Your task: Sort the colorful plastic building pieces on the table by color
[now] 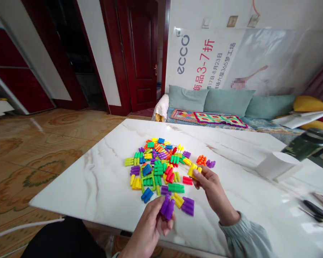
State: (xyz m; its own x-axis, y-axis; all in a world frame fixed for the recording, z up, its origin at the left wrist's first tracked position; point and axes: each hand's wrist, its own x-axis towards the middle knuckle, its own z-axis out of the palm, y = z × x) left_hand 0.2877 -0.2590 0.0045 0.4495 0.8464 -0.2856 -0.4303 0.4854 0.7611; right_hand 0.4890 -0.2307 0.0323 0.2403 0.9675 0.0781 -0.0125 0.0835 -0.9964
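My left hand (153, 224) is closed on a purple plastic toy block (167, 207) with rounded pegs, just above the table's near edge. In my right hand (210, 184), pinched between thumb and fingers, is a yellow toy block (194, 171) of the same kind. Between and beyond the hands spreads a loose pile of such blocks in green, blue, red, orange, purple and yellow. A purple block (187, 206) and a green block (176, 187) lie close to my left hand. Beyond my right hand sit an orange block (201, 159) and a red block (187, 180). A lime-green open frame (148, 179) lies in the pile.
The white marble-patterned table (97, 186) has a white paper-like object (277, 165), a dark green flask (308, 143) and a black-handled tool (317, 211) at its right. A sofa with pale green cushions (230, 102) stands behind it.
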